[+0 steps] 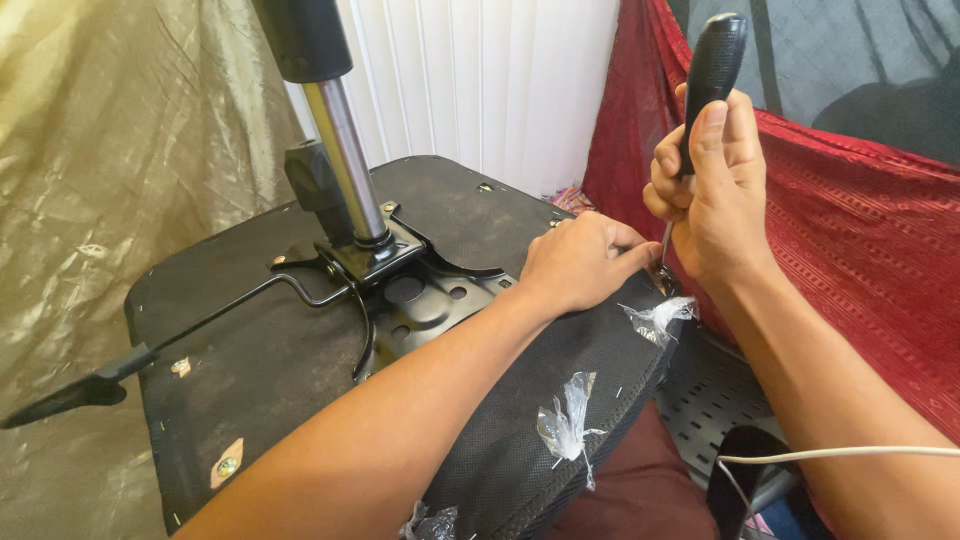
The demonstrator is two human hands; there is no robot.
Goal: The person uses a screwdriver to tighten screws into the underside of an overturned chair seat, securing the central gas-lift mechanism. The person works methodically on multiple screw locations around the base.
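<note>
Screwdriver at the upturned chair seat's right edge

Right hand [715,190] fists the black screwdriver [712,80]; left hand [580,262] pinches at its tip on the chair seat [280,350].

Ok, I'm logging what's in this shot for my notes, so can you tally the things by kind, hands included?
Hands: 2, left hand on the seat, right hand gripping the tool
Screwdriver: 1
Upturned chair seat: 1
Metal column: 1
Lever: 1
Clear plastic scraps: 3
White cable: 1
Total: 10
</note>
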